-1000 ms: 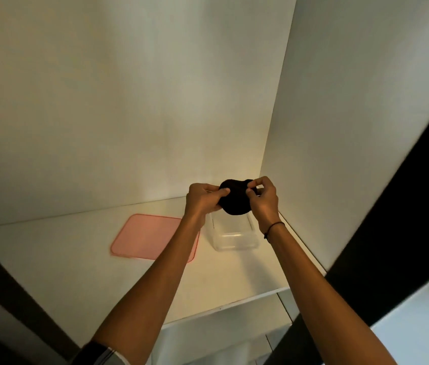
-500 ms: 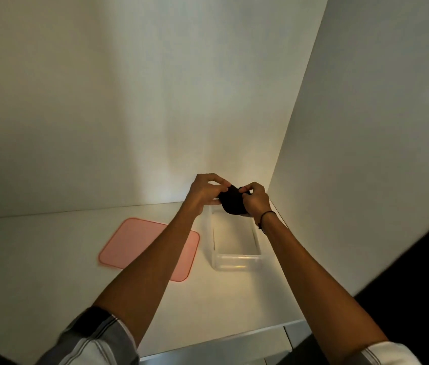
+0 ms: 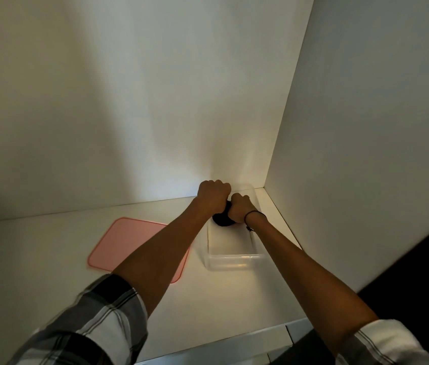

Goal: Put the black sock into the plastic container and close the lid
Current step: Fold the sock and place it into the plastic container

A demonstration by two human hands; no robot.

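- We see both hands closed on the black sock [image 3: 221, 219], which is balled up between them over the far part of the plastic container [image 3: 234, 262].
- Our left hand [image 3: 213, 196] is curled into a fist on the sock's left and far side, knuckles up, with its fingertips hidden under the hand.
- Our right hand [image 3: 239, 210] is also fisted, gripping the sock from the right; a thin dark band [image 3: 254, 214] circles that wrist.
- The sock's lower part sits at or just below the container's rim; we cannot tell whether it touches the bottom.
- The container is clear and rectangular, standing open on the white shelf [image 3: 50, 259], close to the right side wall [image 3: 366, 154] and the far back wall [image 3: 129, 101].
- The pink lid [image 3: 129, 246] lies flat on the shelf just left of the container, partly crossed by our left forearm.
- Rolled plaid sleeves [image 3: 97, 320] show at the near edge on both arms.
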